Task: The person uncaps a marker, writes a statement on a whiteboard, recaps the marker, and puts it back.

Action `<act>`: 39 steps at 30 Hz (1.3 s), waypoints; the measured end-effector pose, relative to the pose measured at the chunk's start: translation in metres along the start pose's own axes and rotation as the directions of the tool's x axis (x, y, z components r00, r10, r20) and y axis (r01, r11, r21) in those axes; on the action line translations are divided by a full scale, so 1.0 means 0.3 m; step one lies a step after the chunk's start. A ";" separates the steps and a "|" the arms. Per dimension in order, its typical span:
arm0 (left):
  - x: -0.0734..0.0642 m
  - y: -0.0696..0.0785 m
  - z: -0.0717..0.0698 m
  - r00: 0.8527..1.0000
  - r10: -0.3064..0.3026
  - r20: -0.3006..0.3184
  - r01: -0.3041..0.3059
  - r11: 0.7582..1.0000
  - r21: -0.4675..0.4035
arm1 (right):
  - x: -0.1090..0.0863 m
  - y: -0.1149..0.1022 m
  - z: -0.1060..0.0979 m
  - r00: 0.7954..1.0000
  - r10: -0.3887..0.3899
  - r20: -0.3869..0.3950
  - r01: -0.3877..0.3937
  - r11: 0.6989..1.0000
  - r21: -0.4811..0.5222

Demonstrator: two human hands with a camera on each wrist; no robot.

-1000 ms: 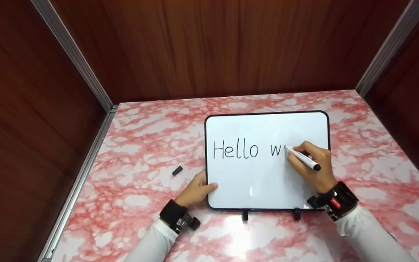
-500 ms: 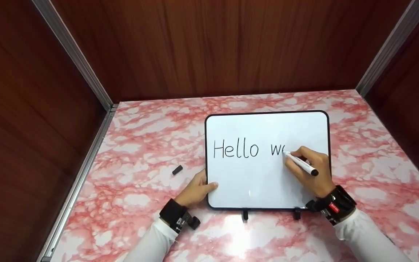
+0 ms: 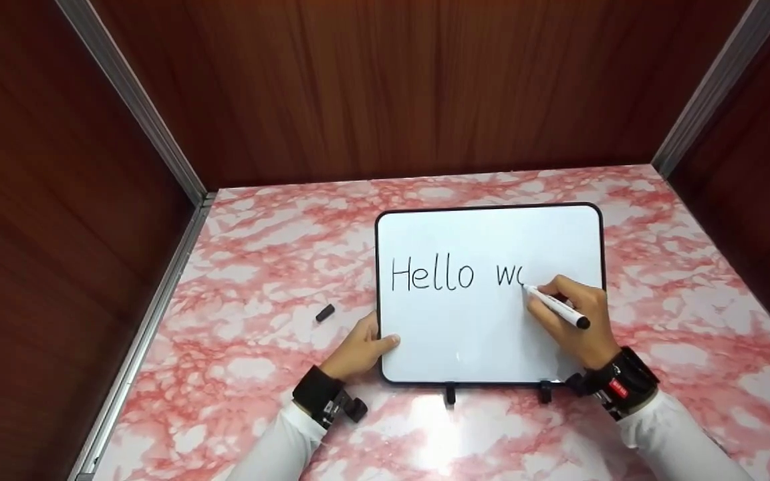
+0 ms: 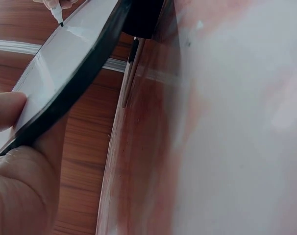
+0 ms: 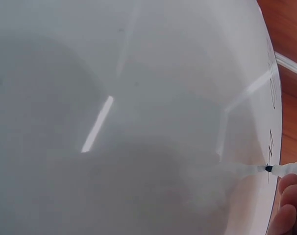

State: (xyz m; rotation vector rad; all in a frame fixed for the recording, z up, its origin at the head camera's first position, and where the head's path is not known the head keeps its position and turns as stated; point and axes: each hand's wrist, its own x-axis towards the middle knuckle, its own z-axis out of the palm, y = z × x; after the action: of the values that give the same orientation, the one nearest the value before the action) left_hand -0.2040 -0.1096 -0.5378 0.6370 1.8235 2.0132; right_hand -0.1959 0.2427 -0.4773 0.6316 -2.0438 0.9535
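Observation:
A whiteboard [image 3: 452,334] with a black frame leans upright on the table, bearing "Hello w" and a curved stroke in black. My left hand [image 3: 361,347] grips its lower left edge, thumb on the white face and the other fingers hidden behind. In the left wrist view the thumb [image 4: 6,111] lies on the board's face. My right hand [image 3: 575,317] pinches a white marker [image 3: 562,309] with a black end, its tip at the curved stroke. The right wrist view has the marker's black tip [image 5: 269,168] right at the board's surface.
A small black marker cap [image 3: 325,312] lies on the table left of the board. Black stand feet [image 3: 450,393] stick out under the board's lower edge. The red-and-white marbled table [image 3: 251,267] is walled by dark wooden panels [image 3: 385,87] with metal edging.
The marker tip has moved down along the left side of a new letter, leaving a curved stroke after the "w". My left hand keeps its grip on the board.

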 end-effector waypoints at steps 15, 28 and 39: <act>-0.002 0.002 0.000 1.000 -0.019 -0.010 0.019 1.000 0.001 | 0.011 0.027 -0.012 0.999 0.009 -0.035 -0.009 1.000 -0.016; -0.002 -0.003 -0.002 1.000 -0.020 -0.002 0.020 1.000 -0.004 | 0.054 0.024 -0.013 0.999 0.012 -0.045 -0.014 0.999 -0.044; -0.003 0.001 -0.001 0.999 -0.031 -0.017 0.031 0.999 0.017 | 0.068 0.013 0.001 1.000 0.006 -0.013 -0.006 1.000 -0.030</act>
State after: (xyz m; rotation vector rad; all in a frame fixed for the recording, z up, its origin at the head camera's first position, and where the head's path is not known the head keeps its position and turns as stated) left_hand -0.2036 -0.1104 -0.5377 0.5946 1.8514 1.9907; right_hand -0.2104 0.2424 -0.4625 0.6023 -2.0461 0.9265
